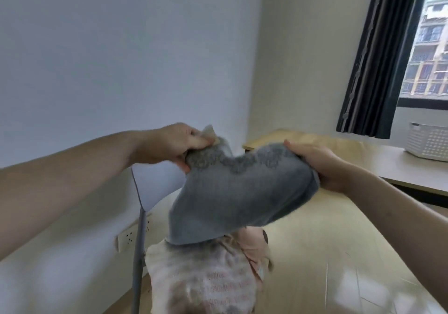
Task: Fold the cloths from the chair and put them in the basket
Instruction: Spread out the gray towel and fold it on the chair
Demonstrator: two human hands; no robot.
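At about 6 o'clock, nearest the camera, a blurred heap of pale pink-and-white patterned cloths lies piled up; whatever it rests on is hidden. A thin grey pole stands just beside it at 7 o'clock. Above the heap, mid-frame, a grey terry cloth with a darker woven band hangs stretched between both hands — its lower edge touches the top of the pile. The left hand at 9 o'clock pinches one upper corner, fingers curled round the fabric; the right hand at 3 o'clock grips the opposite end, thumb on top. Beyond, at 2 o'clock, a light wooden table bears a white perforated plastic basket — well apart from the cloth. A dark curtain hangs at 1 o'clock.
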